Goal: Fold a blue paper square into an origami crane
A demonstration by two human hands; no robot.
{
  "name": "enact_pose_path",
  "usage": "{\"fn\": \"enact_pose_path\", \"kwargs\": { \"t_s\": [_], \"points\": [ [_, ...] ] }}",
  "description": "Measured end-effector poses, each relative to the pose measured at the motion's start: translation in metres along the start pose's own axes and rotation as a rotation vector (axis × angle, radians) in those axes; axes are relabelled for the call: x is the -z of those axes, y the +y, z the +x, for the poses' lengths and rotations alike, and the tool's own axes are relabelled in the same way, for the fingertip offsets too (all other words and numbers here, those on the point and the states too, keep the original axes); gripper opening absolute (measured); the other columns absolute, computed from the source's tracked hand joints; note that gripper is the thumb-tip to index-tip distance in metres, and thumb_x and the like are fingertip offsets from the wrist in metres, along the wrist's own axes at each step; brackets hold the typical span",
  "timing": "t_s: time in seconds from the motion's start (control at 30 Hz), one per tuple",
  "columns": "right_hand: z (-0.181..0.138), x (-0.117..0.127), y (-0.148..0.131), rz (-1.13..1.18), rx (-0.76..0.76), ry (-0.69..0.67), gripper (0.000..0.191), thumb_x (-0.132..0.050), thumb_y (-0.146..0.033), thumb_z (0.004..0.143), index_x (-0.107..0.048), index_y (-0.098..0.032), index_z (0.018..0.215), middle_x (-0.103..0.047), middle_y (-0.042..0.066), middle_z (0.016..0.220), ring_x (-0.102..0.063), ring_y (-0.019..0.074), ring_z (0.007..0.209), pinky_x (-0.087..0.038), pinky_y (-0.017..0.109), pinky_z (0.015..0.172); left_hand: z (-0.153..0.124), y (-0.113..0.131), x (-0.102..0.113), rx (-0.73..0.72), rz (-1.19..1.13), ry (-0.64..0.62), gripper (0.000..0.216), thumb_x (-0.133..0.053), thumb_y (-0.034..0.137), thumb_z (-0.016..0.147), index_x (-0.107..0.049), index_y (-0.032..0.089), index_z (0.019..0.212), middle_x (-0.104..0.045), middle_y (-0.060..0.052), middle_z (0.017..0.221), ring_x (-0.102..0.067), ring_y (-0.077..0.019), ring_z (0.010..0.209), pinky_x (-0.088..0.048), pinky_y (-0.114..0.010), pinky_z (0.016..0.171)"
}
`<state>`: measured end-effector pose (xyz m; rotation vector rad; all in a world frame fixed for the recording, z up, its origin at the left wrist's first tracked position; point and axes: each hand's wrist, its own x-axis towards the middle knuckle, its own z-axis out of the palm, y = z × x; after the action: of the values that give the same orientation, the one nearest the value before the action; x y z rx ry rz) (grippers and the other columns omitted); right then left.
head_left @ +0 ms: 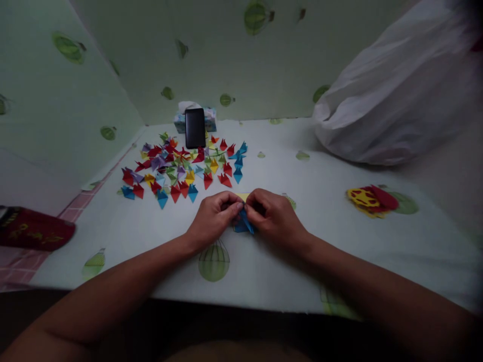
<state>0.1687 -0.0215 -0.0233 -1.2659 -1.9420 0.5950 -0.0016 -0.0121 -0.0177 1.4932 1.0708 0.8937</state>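
My left hand [215, 216] and my right hand [273, 216] meet over a small blue folded paper piece [243, 224] on the table, both with fingers pinched on it. A yellow paper sheet [242, 196] peeks out just behind my fingers. Beyond my hands lies a spread of several folded paper shapes [181, 168] in red, blue, yellow, purple and green.
A black phone [195, 127] leans against a tissue box [209, 119] at the back. A large white plastic bag [400, 95] fills the back right. A stack of red and yellow paper [372, 200] lies right. A dark red box [33, 230] sits at left.
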Motion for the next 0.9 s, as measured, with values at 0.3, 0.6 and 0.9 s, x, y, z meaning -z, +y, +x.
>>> {"fn": "enact_pose_path", "kwargs": {
  "t_s": [0.3, 0.6, 0.9],
  "points": [
    [0.0013, 0.0027, 0.0019, 0.244, -0.089, -0.058, 0.014, -0.053, -0.024, 0.085, -0.056, -0.018, 0.073, -0.056, 0.0, 0.067, -0.047, 0.0127, 0.062, -0.036, 0.026, 0.059, -0.0003, -0.0024, 0.0004, -0.05, 0.072, 0.093, 0.015, -0.064, 0.03, 0.084, -0.066, 0.015, 0.08, -0.062, 0.001, 0.066, -0.057, -0.0109, 0.059, -0.047, -0.023, 0.058],
    [0.0008, 0.0017, 0.0021, 0.365, -0.146, -0.106, 0.016, -0.057, -0.028, 0.083, -0.057, -0.017, 0.073, -0.055, 0.0, 0.065, -0.046, 0.0116, 0.061, -0.036, 0.025, 0.056, -0.0014, -0.0015, 0.0002, -0.084, 0.09, 0.124, 0.016, -0.064, 0.03, 0.084, -0.066, 0.014, 0.079, -0.063, 0.0, 0.069, -0.057, -0.0105, 0.06, -0.047, -0.023, 0.058],
    [0.0, 0.0007, 0.0008, 0.232, -0.07, -0.005, 0.015, -0.056, -0.016, 0.08, -0.053, -0.017, 0.066, -0.052, -0.003, 0.06, -0.043, 0.009, 0.056, -0.033, 0.023, 0.054, 0.0013, -0.0043, 0.0006, -0.054, -0.029, 0.067, 0.02, -0.066, 0.033, 0.085, -0.067, 0.014, 0.081, -0.064, 0.0, 0.066, -0.059, -0.0109, 0.06, -0.05, -0.024, 0.06]
  ]
}}
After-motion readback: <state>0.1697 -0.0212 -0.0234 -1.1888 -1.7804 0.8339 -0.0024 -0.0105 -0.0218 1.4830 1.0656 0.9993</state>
